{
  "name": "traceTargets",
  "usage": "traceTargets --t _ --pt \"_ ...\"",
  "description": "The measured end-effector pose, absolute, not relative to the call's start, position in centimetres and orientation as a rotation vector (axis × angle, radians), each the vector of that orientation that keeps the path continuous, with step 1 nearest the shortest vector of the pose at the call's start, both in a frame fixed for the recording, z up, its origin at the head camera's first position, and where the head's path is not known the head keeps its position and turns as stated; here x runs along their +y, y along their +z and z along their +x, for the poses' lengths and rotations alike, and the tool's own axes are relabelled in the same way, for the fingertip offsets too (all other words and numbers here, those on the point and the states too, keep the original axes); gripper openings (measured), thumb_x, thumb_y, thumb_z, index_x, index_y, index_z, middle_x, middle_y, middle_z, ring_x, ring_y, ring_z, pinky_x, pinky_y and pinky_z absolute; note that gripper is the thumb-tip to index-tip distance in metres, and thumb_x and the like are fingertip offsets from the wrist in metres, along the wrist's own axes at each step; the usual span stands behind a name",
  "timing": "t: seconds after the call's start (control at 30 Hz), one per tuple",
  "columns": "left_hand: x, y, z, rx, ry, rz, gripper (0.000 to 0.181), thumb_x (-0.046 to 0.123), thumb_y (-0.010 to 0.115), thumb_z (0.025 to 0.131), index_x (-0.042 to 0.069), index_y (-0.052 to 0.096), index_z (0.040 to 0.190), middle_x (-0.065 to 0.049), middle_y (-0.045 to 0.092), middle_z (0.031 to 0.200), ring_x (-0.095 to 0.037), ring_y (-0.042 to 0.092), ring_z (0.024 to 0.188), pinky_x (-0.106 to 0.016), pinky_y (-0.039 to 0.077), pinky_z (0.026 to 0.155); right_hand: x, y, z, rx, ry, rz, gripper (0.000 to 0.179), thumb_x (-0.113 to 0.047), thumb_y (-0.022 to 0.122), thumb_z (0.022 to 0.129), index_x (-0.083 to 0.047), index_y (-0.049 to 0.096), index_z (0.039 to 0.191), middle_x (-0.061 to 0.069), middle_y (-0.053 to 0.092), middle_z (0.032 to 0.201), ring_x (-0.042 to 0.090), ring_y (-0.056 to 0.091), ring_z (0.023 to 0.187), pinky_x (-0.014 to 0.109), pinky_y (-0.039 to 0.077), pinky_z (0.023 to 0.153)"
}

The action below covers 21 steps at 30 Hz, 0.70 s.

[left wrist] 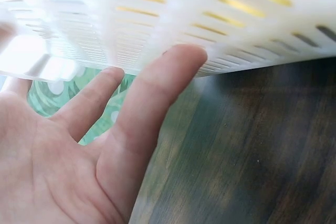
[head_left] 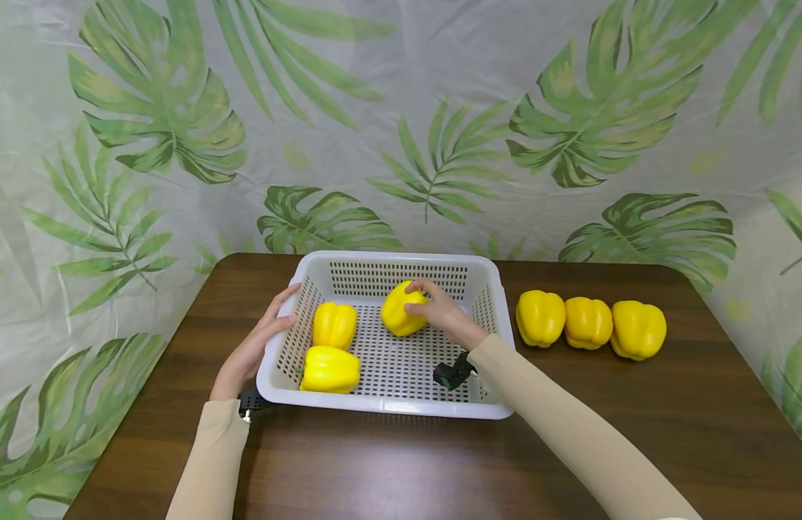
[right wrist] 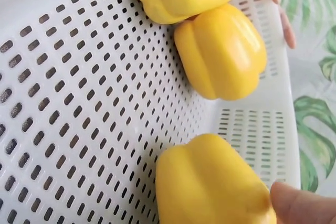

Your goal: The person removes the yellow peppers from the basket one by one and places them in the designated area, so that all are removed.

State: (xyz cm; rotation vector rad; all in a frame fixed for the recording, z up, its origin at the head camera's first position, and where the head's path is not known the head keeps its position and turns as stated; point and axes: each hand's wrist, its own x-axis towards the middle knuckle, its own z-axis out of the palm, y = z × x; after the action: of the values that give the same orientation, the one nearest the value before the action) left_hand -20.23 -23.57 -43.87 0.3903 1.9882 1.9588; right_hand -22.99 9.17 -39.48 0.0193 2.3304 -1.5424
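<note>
Inside the white perforated basket (head_left: 384, 408), my right hand (head_left: 442, 314) holds a yellow bell pepper (head_left: 399, 312) between thumb and fingers. The right wrist view shows the thumb (right wrist: 302, 203) against that pepper (right wrist: 210, 182). Two more yellow bell peppers lie at the basket's left side, one toward the back (head_left: 334, 325) and one in front of it (head_left: 330, 370). My left hand (head_left: 254, 347) rests against the basket's left outer wall, its fingers extended. In the left wrist view its thumb (left wrist: 163, 85) touches the slotted wall (left wrist: 173, 19).
Three yellow bell peppers stand in a row right of the basket: a left one (head_left: 540, 318), a middle one (head_left: 588, 323) and a right one (head_left: 638, 330). All sit on a dark wooden table (head_left: 634, 433). Behind hangs a leaf-patterned cloth (head_left: 452, 65).
</note>
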Motion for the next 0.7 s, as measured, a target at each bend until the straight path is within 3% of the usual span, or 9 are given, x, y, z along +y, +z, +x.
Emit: traceTargets --t 0.1,0.3,0.7 --pt "-23.51 -43.80 -20.31 1.983 1.961 0.395 0.058 0.022 0.037 0.102 0.033 0.011 0.152 -0.011 0.001 0.156 -0.047 0.020 0.133 -0.066 0.035 0.088 9.17 -39.49 -22.93 2.312 -1.564 0.041 0.027 -0.009 0.057 0.095 -0.013 0.050 0.121 0.015 0.037 0.142 0.027 0.046 0.094 0.039 0.043 0.074" --pt "-23.44 -43.70 -20.34 1.982 1.960 0.399 0.058 0.021 0.037 0.102 0.033 0.011 0.152 -0.011 0.001 0.156 -0.048 0.020 0.133 -0.066 0.035 0.088 9.20 -39.41 -22.81 2.264 -1.613 0.055 0.027 -0.007 0.051 0.096 -0.014 0.048 0.122 0.016 0.032 0.145 0.035 0.047 0.111 0.053 0.044 0.089" --pt "-23.52 -43.77 -20.11 1.994 1.952 0.382 0.058 0.022 0.037 0.101 0.034 0.011 0.152 -0.011 0.001 0.156 -0.048 0.020 0.133 -0.067 0.036 0.088 9.15 -38.85 -22.31 2.250 -1.679 0.061 0.031 -0.009 0.047 0.096 -0.015 0.051 0.127 0.019 0.038 0.140 0.034 0.051 0.110 0.050 0.048 0.085"
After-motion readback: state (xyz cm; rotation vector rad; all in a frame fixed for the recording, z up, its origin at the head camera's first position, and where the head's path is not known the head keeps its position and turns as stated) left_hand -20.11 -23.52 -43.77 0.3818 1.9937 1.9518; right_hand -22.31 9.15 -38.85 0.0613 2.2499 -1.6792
